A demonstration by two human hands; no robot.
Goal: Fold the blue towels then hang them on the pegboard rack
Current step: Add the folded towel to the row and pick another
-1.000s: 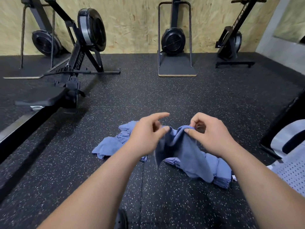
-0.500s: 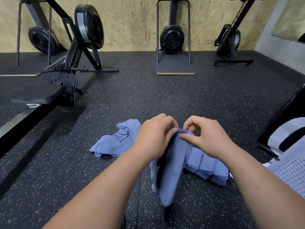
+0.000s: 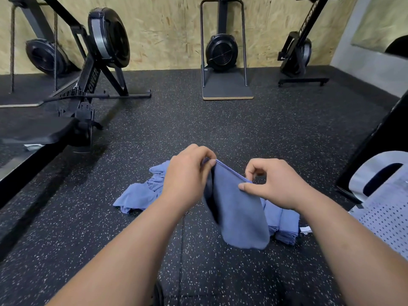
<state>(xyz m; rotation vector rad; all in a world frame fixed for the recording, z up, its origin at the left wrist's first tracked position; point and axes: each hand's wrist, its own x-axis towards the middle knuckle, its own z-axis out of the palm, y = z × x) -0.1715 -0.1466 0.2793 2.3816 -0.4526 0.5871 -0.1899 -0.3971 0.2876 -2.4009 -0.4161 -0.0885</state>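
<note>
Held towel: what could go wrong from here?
1. Left hand and right hand only pinch the top edge of the blue towel; a corner may slip and the fold go crooked.
2. Its hanging end is near the folded stack and could knock it askew.
3. Lowered, it may brush the rubber floor and pick up grit.

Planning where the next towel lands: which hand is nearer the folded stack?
Right. The right hand is just above the folded stack; the left hand is across the held towel, over the crumpled pile.
</note>
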